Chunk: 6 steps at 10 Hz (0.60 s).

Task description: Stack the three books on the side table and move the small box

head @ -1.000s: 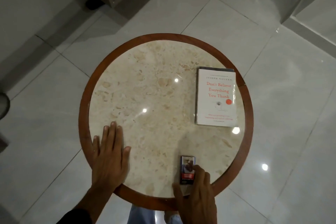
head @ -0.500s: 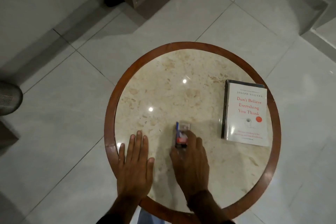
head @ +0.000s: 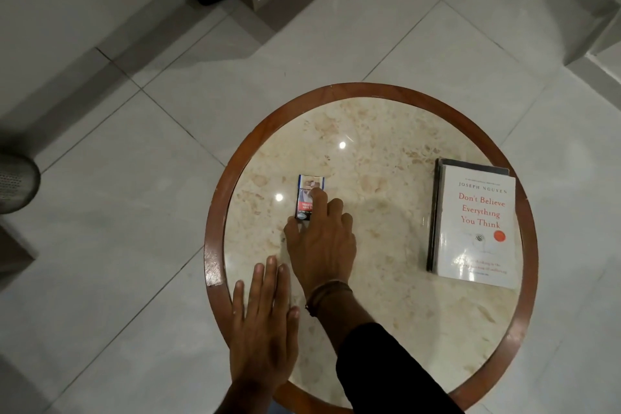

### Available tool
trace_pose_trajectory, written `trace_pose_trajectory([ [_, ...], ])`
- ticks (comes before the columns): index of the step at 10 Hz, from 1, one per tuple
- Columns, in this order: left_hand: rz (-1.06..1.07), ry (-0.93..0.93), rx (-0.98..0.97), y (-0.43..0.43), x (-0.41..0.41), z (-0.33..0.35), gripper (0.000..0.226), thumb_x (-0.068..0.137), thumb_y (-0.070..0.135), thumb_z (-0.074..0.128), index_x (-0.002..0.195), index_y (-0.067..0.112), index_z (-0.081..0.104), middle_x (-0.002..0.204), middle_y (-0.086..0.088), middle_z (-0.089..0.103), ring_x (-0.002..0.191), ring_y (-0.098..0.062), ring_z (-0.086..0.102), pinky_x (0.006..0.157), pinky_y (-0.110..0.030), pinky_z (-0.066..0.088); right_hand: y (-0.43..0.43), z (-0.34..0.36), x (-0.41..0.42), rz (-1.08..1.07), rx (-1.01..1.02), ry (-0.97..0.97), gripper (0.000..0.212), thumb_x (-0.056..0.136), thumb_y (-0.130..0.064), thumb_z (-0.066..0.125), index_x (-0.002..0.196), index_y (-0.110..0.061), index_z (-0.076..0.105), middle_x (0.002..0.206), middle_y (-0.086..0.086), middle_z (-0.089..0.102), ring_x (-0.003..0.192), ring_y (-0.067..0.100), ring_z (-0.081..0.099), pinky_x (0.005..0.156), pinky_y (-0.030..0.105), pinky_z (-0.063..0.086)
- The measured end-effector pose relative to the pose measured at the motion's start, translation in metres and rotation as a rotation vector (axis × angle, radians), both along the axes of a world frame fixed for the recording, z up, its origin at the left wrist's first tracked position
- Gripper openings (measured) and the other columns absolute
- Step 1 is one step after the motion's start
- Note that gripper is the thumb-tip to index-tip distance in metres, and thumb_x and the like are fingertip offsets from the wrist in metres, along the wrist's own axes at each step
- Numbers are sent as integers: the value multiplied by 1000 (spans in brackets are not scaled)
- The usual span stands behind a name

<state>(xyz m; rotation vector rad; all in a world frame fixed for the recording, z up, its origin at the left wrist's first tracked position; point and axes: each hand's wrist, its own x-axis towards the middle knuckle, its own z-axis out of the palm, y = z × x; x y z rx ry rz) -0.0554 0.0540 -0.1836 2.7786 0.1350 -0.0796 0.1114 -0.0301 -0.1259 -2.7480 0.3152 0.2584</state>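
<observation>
Right hand on the small box, books stacked at the table's right edge.

The side table fills the lower right of the frame. The small box lies flat left of centre on the marble top; the right hand pins it, forefinger pressed on its lid and thumb at its near corner. The left hand lies flat, fingers together and gripping nothing, at the lower left rim. The stack of books, white cover uppermost, sits well apart at right.
</observation>
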Motion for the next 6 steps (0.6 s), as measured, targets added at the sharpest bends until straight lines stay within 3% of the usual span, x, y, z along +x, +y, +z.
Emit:
trace_pose_trajectory([
  [2, -12, -10, 30, 2, 2, 0, 68, 110, 49, 28, 171, 21, 29, 180, -7, 33, 170, -28, 22, 137, -57, 17, 1, 0, -2, 16, 23, -22, 64, 85, -53, 65, 139, -27, 44, 110, 4, 62, 86, 20, 55, 63, 35, 55],
  [3, -37, 16, 79, -2, -1, 2, 69, 109, 52, 29, 170, 21, 32, 179, -8, 34, 169, -30, 25, 136, -59, 19, -13, 22, -9, -6, 131, 43, 75, 87, -63, 64, 148, -26, 43, 124, 2, 59, 102, 20, 57, 80, 38, 61],
  [4, -51, 39, 113, 0, 1, 9, 68, 110, 51, 31, 168, 16, 38, 178, -9, 34, 166, -34, 32, 135, -61, 23, -25, 61, -21, -77, 272, -23, 73, 88, -64, 66, 147, -26, 46, 130, -2, 59, 110, 16, 58, 89, 36, 60],
  [5, -32, 44, 134, -5, 14, 43, 67, 108, 44, 39, 167, 11, 39, 179, -9, 30, 164, -35, 35, 140, -50, 9, -68, 156, -50, -158, 432, -261, 57, 89, -67, 63, 136, -36, 51, 125, -11, 63, 107, 9, 65, 85, 36, 63],
  [6, -24, 1, 102, -22, 22, 83, 69, 107, 41, 42, 168, 10, 36, 179, -10, 30, 165, -33, 33, 139, -47, 6, -108, 239, -63, -225, 583, -493, 40, 89, -64, 67, 121, -41, 59, 112, -14, 69, 93, 8, 72, 71, 28, 64],
])
